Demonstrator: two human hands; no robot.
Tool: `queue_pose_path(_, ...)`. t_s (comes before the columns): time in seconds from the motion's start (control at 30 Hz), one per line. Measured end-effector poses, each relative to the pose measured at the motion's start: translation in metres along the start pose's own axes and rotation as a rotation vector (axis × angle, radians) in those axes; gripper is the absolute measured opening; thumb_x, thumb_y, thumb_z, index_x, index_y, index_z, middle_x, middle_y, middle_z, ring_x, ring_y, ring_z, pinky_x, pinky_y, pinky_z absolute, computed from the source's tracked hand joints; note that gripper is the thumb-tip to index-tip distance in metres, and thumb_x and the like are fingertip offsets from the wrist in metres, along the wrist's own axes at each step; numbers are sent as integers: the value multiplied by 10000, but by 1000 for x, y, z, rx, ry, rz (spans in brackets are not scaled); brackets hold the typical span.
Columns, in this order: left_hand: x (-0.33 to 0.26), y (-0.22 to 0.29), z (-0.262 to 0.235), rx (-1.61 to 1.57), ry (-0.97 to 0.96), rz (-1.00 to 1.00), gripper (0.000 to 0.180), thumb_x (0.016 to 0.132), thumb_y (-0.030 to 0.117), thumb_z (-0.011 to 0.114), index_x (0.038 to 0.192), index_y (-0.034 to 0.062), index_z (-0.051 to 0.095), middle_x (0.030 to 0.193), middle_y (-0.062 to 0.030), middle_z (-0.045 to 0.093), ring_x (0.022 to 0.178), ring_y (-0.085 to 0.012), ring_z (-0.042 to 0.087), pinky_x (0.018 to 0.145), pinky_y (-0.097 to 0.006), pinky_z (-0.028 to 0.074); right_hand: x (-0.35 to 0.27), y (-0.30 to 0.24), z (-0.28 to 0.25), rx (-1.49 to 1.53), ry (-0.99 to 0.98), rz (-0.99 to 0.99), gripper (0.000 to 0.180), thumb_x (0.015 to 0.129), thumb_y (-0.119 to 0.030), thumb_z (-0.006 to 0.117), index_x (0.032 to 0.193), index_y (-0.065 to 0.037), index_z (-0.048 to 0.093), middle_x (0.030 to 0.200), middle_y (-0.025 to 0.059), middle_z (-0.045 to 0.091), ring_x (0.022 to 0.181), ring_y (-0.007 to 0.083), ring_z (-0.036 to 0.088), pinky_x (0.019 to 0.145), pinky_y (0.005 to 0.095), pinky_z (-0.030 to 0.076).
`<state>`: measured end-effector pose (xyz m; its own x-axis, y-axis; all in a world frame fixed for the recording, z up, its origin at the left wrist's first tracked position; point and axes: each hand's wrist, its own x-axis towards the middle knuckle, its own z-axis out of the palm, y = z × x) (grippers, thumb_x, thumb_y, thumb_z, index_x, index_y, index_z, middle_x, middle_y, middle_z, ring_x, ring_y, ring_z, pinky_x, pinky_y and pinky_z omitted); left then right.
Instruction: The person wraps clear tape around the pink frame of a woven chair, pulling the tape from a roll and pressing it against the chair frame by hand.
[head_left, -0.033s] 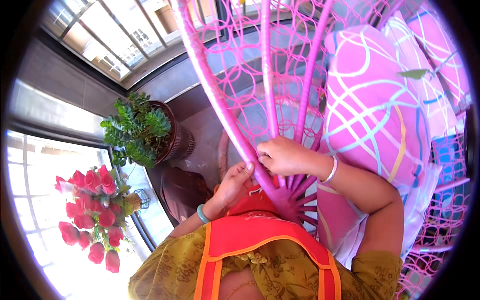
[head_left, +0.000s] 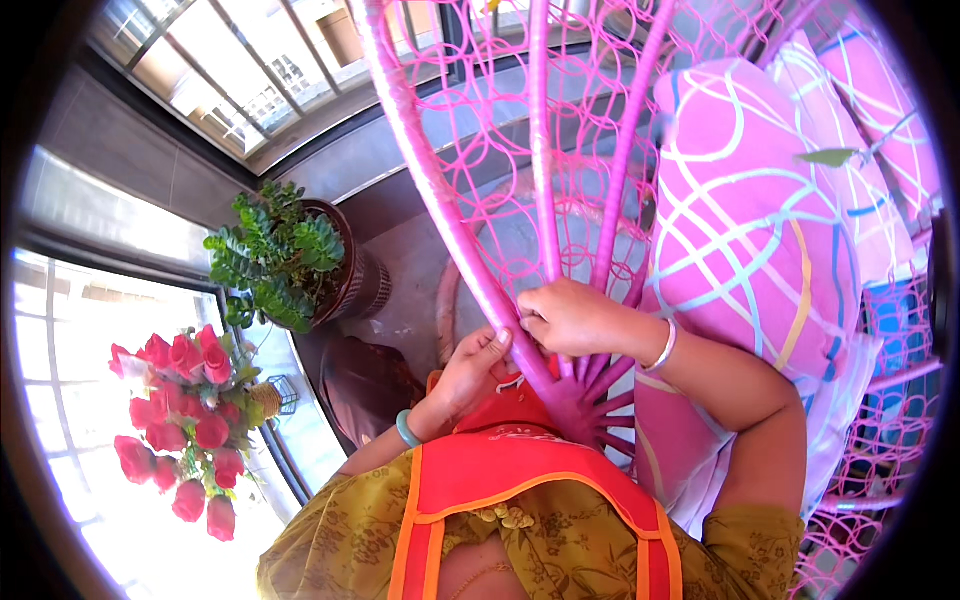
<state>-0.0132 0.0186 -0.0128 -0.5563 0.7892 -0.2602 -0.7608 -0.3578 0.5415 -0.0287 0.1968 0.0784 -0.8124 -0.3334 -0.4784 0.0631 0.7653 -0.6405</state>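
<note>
A thick pink pole (head_left: 440, 190) with a shiny, wrinkled film-like surface slants down to a hub (head_left: 578, 410) where several pink spokes meet. My left hand (head_left: 472, 366) is at the pole's lower part, its thumb pressed on the side and its other fingers partly hidden. Just across the pole, my right hand (head_left: 568, 318) is closed, its curled fingertips against the pole. Whatever is pinched in those fingertips is too small to make out. Pink looped netting (head_left: 480, 130) spans the spaces between the poles above my hands.
On the right lies a pink patterned cushion (head_left: 745, 220), close to my right forearm. A potted green plant (head_left: 290, 260) and red artificial-looking roses (head_left: 185, 430) stand to the left by the windows. Beside my left wrist is a dark brown rounded object (head_left: 365, 390).
The whole view has shifted slightly. Both hands keep nearly the same place on the pink pole, with only a tiny movement of the right one.
</note>
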Motion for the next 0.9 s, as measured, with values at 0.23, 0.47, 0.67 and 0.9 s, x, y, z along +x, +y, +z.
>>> queue_pose_path(0.23, 1, -10, 12, -51, -12, 9, 344, 943, 250, 431, 1150, -18, 493, 1094, -125, 583, 1023, -223, 565, 935, -379, 421, -7, 2, -12, -1, -156, -12, 153, 837, -120, 444, 772, -14, 533, 613, 101, 611, 479, 214, 604, 482, 342, 473)
queue_pose_path(0.47, 11, -26, 7, -191, -104, 14, 361, 922, 254, 478, 1181, 3, 478, 1120, -113, 565, 1083, -217, 527, 984, -386, 378, -13, 6, -32, -3, -155, -38, 174, 893, -180, 485, 840, -22, 535, 599, 40, 574, 460, 128, 569, 441, 264, 442)
queue_pose_path(0.67, 21, -39, 3, -156, -139, 98, 380, 916, 307, 482, 1180, 35, 463, 1114, -92, 541, 1093, -227, 512, 978, -406, 373, 14, 14, -44, 383, 251, -197, 151, 920, -172, 490, 907, -26, 523, 636, 7, 531, 500, 79, 542, 438, 204, 416)
queue_pose_path(0.9, 33, -47, 13, -1, -241, 111, 419, 911, 372, 476, 1175, 48, 461, 1135, -90, 530, 1108, -214, 490, 975, -384, 363, 20, -10, -38, 461, 371, -365, 149, 921, -152, 491, 894, -9, 522, 620, 3, 531, 498, 56, 516, 442, 194, 412)
